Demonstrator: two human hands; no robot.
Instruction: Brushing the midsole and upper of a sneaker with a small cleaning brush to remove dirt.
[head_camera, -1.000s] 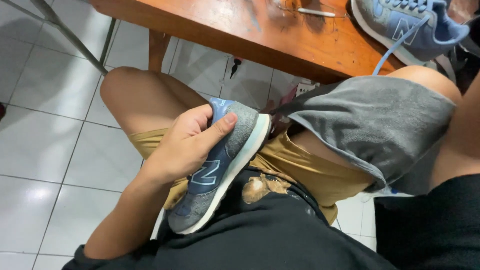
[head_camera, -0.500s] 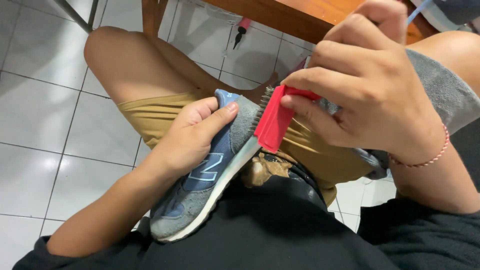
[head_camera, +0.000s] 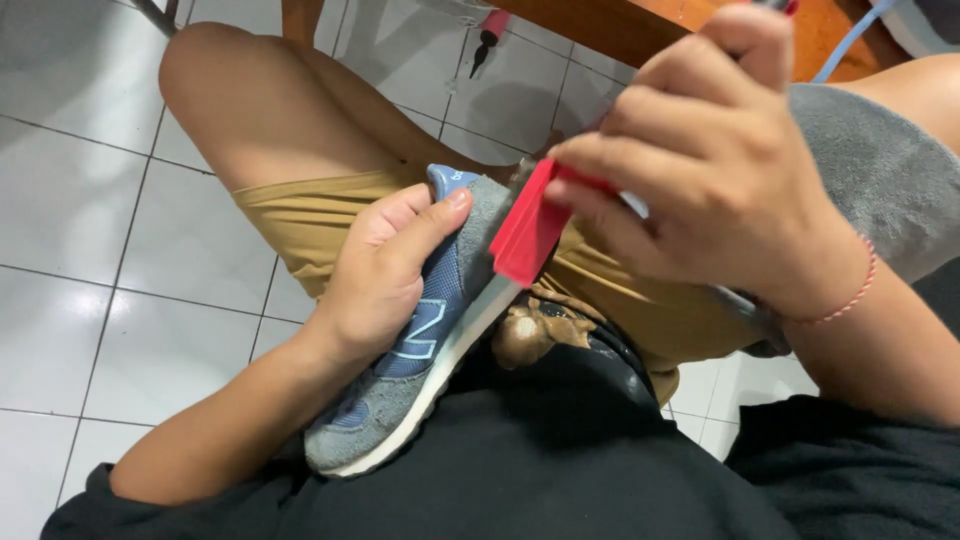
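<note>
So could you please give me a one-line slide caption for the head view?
Left hand steadies a blue-grey sneaker on the lap while the right hand holds a red brush to its side.

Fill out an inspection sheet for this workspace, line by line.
Surface: the person's lap in tan shorts; no bench in use.
Job's things: blue and grey suede sneaker lying on the lap, white sole toward the right; red plastic brush at its grey end.
Clutter: grey cloth draped over the right thigh.
Grippers: left hand grips the sneaker; right hand holds the brush.
Cables: light blue lace hanging off the wooden table.
Surroundings: white tiled floor; a pink-handled tool on it.
</note>
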